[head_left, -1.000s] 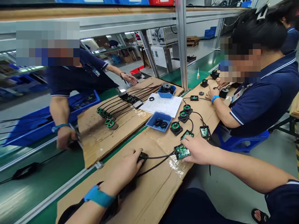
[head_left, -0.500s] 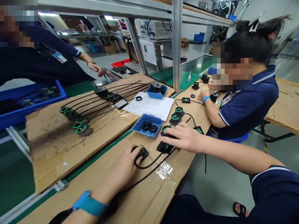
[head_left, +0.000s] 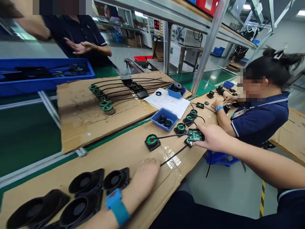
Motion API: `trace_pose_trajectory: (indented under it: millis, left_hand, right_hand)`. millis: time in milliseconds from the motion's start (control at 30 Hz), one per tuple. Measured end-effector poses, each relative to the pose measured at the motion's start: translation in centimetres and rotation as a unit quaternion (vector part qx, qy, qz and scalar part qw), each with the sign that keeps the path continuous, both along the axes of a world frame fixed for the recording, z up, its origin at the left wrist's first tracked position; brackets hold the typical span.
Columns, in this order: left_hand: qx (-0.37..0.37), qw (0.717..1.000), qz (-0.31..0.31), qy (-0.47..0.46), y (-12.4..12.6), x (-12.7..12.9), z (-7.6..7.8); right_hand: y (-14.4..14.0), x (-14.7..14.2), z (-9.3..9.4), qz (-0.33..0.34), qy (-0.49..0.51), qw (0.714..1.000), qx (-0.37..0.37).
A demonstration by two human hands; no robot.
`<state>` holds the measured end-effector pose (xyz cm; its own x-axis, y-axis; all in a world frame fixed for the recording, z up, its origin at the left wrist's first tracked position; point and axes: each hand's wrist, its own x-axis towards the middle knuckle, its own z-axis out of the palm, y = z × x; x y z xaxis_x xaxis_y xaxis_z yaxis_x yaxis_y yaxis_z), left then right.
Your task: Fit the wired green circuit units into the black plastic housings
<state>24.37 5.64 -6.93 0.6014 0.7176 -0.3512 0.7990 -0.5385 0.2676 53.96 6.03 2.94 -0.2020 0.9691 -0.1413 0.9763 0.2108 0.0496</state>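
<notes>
— Left hand [head_left: 147, 171] has come off the black round-faced unit [head_left: 152, 142], which lies green face up on the table [head_left: 126, 154]. That hand's grip?
— Can't tell; blurred, beside a second cable [head_left: 173, 155].
— Right hand [head_left: 213, 135]?
— Pinching the circuit board [head_left: 195, 135] over the table. Long axis left-right, green side toward camera, cable [head_left: 170, 136] leaving its left end.

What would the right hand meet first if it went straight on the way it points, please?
Beyond the circuit board the right hand holds, probably the green-ringed round part just left in the picture, though depth is unclear.
</notes>
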Motion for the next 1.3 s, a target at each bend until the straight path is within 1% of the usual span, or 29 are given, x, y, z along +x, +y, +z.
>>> trace_pose_trajectory:
  millis: [100,200,267,333,400,433,500,533,567,600,633,700,767,833,900,933,967,1033,1100,1133,1167,1233,1300]
  left_hand:
    - [-0.049,0.998,-0.004,-0.027,-1.2,2.0,0.5]
    - [-0.127,0.986,0.001,-0.105,-3.6,3.8,0.7]
    - [-0.17,0.971,-0.005,-0.166,-5.6,4.6,0.6]
    - [-0.173,0.961,-0.019,-0.214,-6.8,4.6,0.4]
    - [-0.13,0.962,-0.014,-0.24,-6.5,3.4,0.0]
    - [-0.088,0.967,0.003,-0.239,-5.7,2.4,-0.2]
    - [0.018,0.976,0.062,-0.21,-3.1,-0.1,-0.6]
    - [0.072,0.975,0.093,-0.187,-1.5,-1.3,-0.8]
    - [0.114,0.973,0.118,-0.165,0.2,-2.2,-1.0]
    - [0.138,0.969,0.135,-0.152,1.8,-2.7,-1.1]
    - [0.14,0.968,0.147,-0.149,3.2,-2.8,-1.2]
    - [0.101,0.97,0.161,-0.154,5.4,-1.7,-1.4]
    - [0.059,0.97,0.18,-0.154,6.6,0.2,-1.6]
    - [0.043,0.968,0.201,-0.145,7.1,2.0,-1.6]
    - [0.039,0.964,0.216,-0.147,7.3,2.7,-1.3]
    - [0.033,0.963,0.22,-0.149,7.2,2.4,-1.0]
    - [0.025,0.962,0.221,-0.157,6.9,1.6,-0.6]
    - [0.016,0.959,0.217,-0.183,5.8,-1.3,0.3]
    - [0.024,0.954,0.21,-0.21,4.1,-5.4,0.9]
    - [0.037,0.954,0.208,-0.212,3.0,-7.7,0.9]
    - [0.055,0.956,0.2,-0.208,2.0,-9.8,0.6]
    - [0.11,0.962,0.164,-0.187,0.0,-13.1,-0.7]
    - [0.175,0.967,0.105,-0.151,-1.5,-14.4,-2.9]
  right_hand:
    - [-2.2,1.5,-3.8,-0.073,0.083,0.993,-0.03]
    - [-3.9,2.1,-7.7,-0.111,0.168,0.979,-0.037]
    - [-4.6,2.0,-9.9,-0.13,0.195,0.972,-0.028]
    - [-5.3,1.4,-11.7,-0.148,0.19,0.97,-0.005]
    - [-5.9,0.6,-13.0,-0.163,0.163,0.973,0.026]
    - [-6.1,0.2,-13.6,-0.168,0.148,0.974,0.039]
    - [-6.4,-0.4,-14.4,-0.173,0.123,0.976,0.051]
    - [-6.5,-0.5,-14.8,-0.17,0.115,0.977,0.053]
    - [-6.4,-0.4,-15.0,-0.163,0.111,0.979,0.055]
    - [-6.2,-0.2,-15.2,-0.151,0.109,0.981,0.06]
    - [-6.0,0.3,-15.5,-0.135,0.108,0.983,0.068]
    - [-5.2,1.6,-15.9,-0.102,0.109,0.984,0.092]
    - [-4.1,3.2,-16.4,-0.07,0.113,0.984,0.122]
    - [-2.8,4.6,-17.0,-0.052,0.109,0.981,0.154]
    - [-1.5,5.7,-17.6,-0.052,0.087,0.978,0.18]
    - [-1.0,6.0,-17.9,-0.057,0.072,0.978,0.187]
    - [-0.6,6.3,-18.1,-0.061,0.061,0.978,0.19]
    - [-0.2,6.5,-18.3,-0.059,0.058,0.979,0.185]
    - [0.0,6.1,-17.9,-0.047,0.079,0.98,0.178]
    - [0.2,5.7,-17.3,-0.04,0.092,0.979,0.179]
    - [0.6,4.9,-16.6,-0.033,0.107,0.977,0.18]
    - [2.4,2.5,-14.4,-0.007,0.14,0.971,0.191]
    - [5.6,-1.4,-11.7,0.04,0.171,0.964,0.198]
